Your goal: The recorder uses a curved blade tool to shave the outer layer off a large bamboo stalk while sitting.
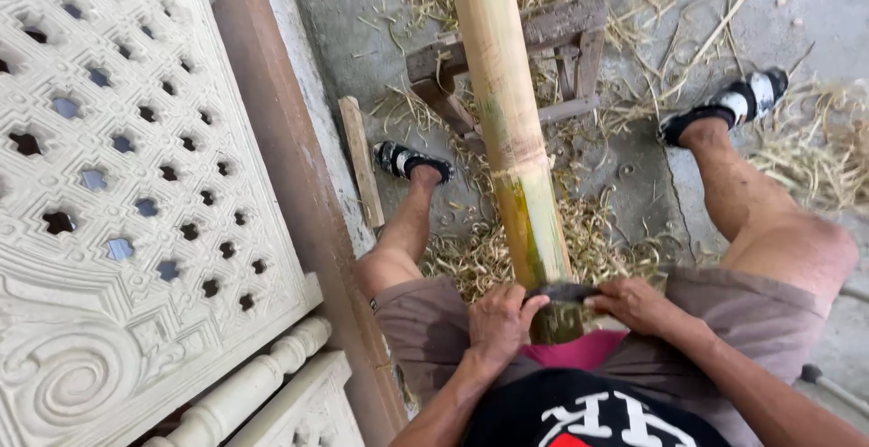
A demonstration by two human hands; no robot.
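Long pale yellow-green bamboo pole (509, 121) slanting away from the body, near end resting at the lap between both hands, far end lying over a low weathered grey wooden stool (561, 40) well ahead of them. Dark flat blade (563, 292) set crosswise over the near end of the pole, bridging the gap between the two hands. Left hand (498, 320) curled tight in a full grip around the blade's left end, fingers folded over and pressed against the pole's side. Right hand (634, 304) likewise clenched on the blade's right end, thumb side touching the pole. Pink cloth (584, 352) just under the pole's end, below both grips. Pale bamboo shavings (471, 257) heaped on the grey concrete floor (647, 185) just ahead of the hands, between the bare legs. Black sandals with white straps on both feet, one (409, 161) ahead and left of the left grip, the other (738, 103) well ahead and right of the right grip. Thin wooden slat (360, 159) beside the left sandal. Carved white panel pierced with small star-shaped holes (127, 166) far left of the left grip, with a white turned baluster (249, 384) below it
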